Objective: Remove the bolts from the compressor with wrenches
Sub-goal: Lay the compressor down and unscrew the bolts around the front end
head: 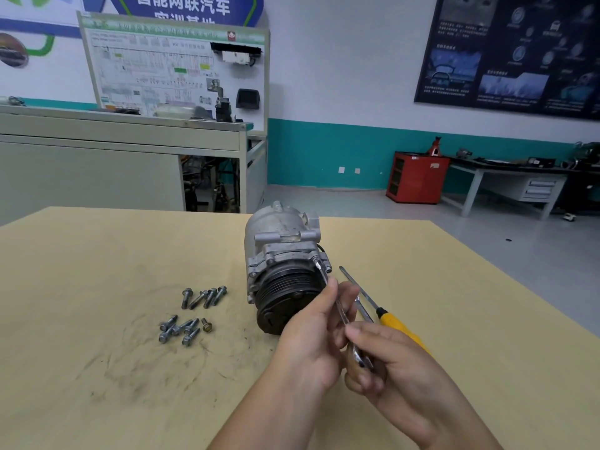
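Observation:
A grey metal compressor (281, 245) with a black pulley lies on the yellow table (97, 254), pulley end towards me. A slim wrench (341, 311) reaches up to a bolt (316, 262) on the compressor's right flange. My left hand (311, 339) pinches the wrench shaft near the pulley. My right hand (389, 362) grips the wrench's lower end. Several removed bolts (191, 315) lie loose on the table left of the compressor.
A yellow-handled screwdriver (386, 315) lies on the table right of the compressor, partly under my right hand. A grey workbench (120, 147) with a wiring board stands behind the table. A red cabinet (417, 177) sits by the far wall.

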